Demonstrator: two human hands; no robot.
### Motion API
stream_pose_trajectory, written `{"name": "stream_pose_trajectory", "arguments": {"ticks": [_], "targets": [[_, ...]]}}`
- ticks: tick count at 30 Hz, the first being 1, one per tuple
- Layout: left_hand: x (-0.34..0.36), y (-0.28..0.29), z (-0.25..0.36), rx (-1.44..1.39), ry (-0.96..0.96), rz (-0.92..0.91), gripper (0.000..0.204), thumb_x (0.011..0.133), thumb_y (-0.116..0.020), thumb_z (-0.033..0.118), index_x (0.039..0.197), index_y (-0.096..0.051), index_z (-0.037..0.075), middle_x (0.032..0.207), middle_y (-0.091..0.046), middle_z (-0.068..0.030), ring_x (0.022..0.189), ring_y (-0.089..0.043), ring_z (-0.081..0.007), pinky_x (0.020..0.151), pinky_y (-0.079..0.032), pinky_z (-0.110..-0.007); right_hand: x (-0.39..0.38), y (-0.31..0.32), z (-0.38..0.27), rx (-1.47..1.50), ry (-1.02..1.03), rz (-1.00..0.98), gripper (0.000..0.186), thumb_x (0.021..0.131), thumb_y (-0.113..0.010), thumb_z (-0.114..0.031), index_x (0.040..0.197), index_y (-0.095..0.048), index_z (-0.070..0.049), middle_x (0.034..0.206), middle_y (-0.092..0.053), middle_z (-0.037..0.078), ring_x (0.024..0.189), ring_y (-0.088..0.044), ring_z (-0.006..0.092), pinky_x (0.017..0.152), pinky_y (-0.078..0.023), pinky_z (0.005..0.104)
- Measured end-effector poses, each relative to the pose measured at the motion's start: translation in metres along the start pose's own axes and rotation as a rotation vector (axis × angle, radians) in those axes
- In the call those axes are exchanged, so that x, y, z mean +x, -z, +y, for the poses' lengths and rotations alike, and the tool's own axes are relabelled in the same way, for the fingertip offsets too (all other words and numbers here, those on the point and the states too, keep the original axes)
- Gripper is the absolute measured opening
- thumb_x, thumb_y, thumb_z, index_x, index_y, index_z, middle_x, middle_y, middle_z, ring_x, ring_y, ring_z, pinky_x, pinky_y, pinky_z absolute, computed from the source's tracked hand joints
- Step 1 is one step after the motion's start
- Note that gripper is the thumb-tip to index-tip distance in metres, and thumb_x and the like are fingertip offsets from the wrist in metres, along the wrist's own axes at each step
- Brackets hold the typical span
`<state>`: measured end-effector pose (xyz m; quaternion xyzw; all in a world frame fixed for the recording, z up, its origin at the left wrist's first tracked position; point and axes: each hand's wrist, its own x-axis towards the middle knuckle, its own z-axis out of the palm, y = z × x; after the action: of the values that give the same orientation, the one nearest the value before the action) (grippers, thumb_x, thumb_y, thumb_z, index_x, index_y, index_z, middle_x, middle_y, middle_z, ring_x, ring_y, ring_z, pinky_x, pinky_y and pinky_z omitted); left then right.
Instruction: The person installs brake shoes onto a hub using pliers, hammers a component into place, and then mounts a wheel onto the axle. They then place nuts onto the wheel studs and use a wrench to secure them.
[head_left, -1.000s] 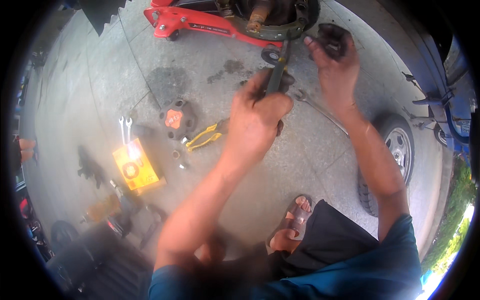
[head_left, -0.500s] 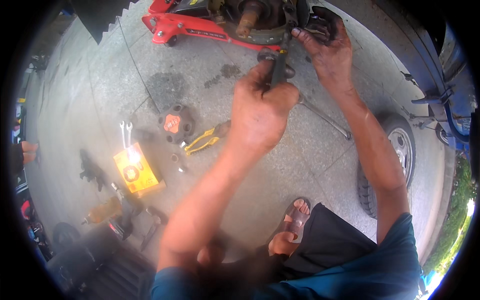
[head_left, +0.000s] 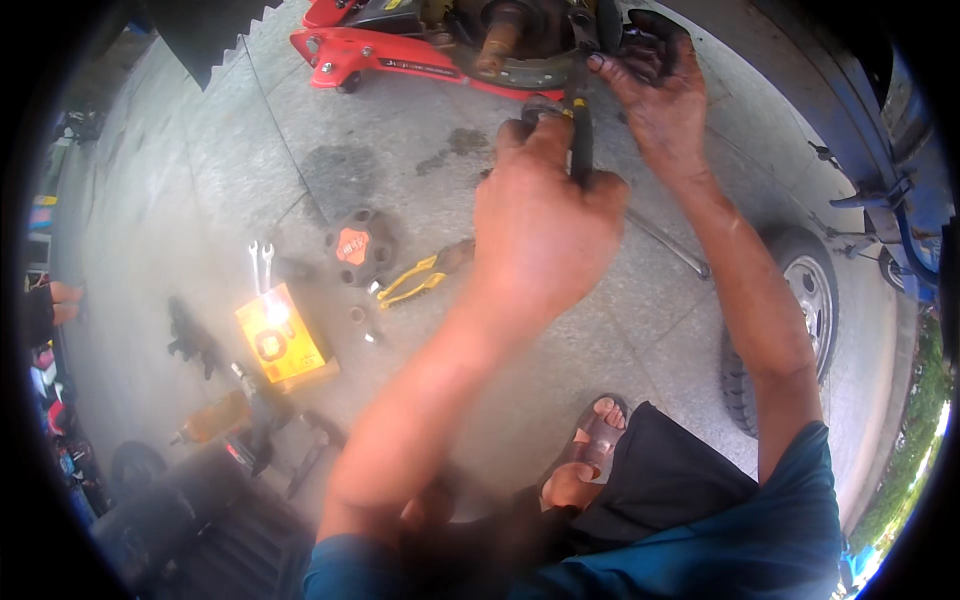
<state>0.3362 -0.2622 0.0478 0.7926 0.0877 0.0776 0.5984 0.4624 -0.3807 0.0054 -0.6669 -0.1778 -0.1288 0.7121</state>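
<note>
My left hand (head_left: 545, 220) is closed around the handle of a dark tool (head_left: 581, 150) with yellow bands, perhaps pliers. Its far end meets the edge of a wheel hub and brake assembly (head_left: 515, 72), where a rusty spindle sticks out. At the right side of that assembly is my right hand (head_left: 665, 105), its fingers curled and black with grease. Its thumb tip lies close to the tool's far end; whatever the fingers grip is too dark to make out. Under the left hand, a long metal bar (head_left: 670, 245) lies on the floor.
A red floor jack (head_left: 385, 55) stands beyond the assembly. To the left lie a hub cap (head_left: 357, 247), yellow-handled pliers (head_left: 412, 280), a yellow box (head_left: 287, 335) with two wrenches (head_left: 261, 265), and a bottle (head_left: 215, 418). A wheel (head_left: 810, 290) lies right, near the blue vehicle frame (head_left: 860, 130).
My left hand has shifted slightly right and turned, and the tool's handle is more upright, with a second yellow band showing. My right hand stays almost in place. The whole view has shifted slightly.
</note>
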Motion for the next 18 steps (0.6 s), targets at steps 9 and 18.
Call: {"name": "stream_pose_trajectory", "arguments": {"ticks": [9,18], "targets": [[0.010,0.015,0.000,-0.078,0.042,-0.114,0.028,0.072,-0.057,0.014,0.092,-0.056,-0.006,0.076,-0.053,-0.0202,0.067,-0.055,-0.0297,0.062,-0.043,-0.040,0.002,0.007,0.002,-0.186,0.035,-0.056,0.050,0.078,-0.069,0.001,0.120,-0.042,-0.003,0.100,-0.057,0.006,0.091,-0.059,0.0157,0.083,-0.052,0.0301],[0.007,0.025,-0.003,-0.794,0.389,-0.212,0.028,0.076,-0.046,0.006,0.098,-0.059,-0.004,0.090,-0.059,-0.0099,0.065,-0.056,-0.0199,0.047,-0.043,-0.031,0.007,0.014,0.009,0.001,0.024,-0.087,0.051,0.074,-0.072,0.007,0.118,-0.049,0.000,0.097,-0.061,0.006,0.089,-0.060,0.0126,0.082,-0.050,0.0250]]}}
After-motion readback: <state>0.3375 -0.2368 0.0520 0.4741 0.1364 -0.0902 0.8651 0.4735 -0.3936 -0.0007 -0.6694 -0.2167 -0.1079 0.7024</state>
